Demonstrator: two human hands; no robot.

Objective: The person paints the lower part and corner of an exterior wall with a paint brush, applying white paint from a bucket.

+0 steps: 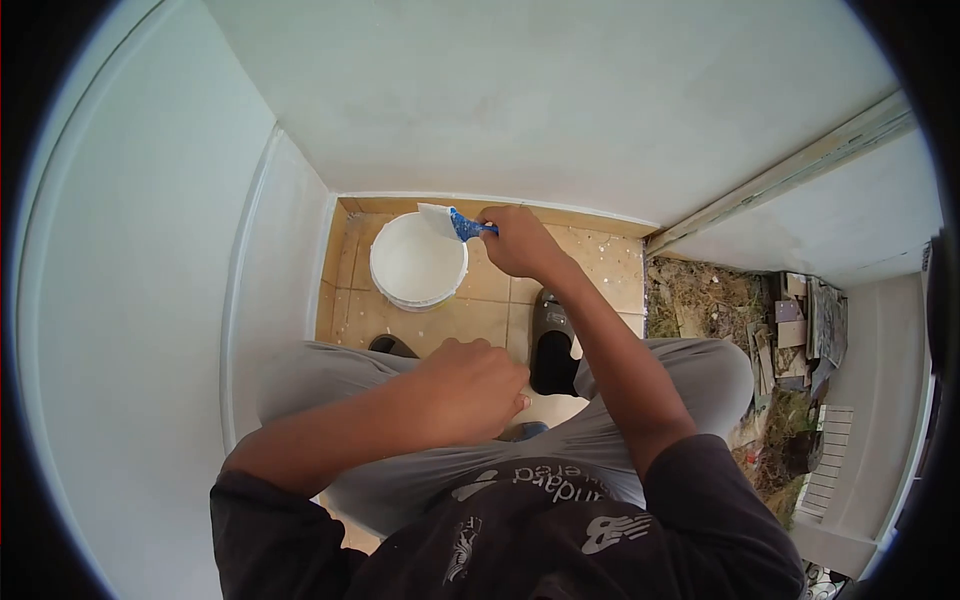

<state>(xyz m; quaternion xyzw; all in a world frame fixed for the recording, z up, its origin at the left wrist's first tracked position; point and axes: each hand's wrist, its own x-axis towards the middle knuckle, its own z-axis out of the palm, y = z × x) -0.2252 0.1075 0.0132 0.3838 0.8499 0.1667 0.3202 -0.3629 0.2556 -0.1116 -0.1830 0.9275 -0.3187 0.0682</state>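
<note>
Steadily: right hand (522, 243) closed on blue brush (465, 226); hold bristles (436, 216) over bucket (402, 302), left of that hand, draining excess; left hand (472, 378) curled, apart, contents unclear.

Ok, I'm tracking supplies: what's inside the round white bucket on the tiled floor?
Inside the bucket, only white shows, likely paint covering the bottom; its depth can't be told. The blue-handled, white-bristled brush in the right hand hides some of the bucket's far edge.

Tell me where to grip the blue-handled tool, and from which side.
Its blue handle, probably best from the right, where the right hand holds it: the narrow handle points that way, while the wide white head extends left over the bucket.
</note>
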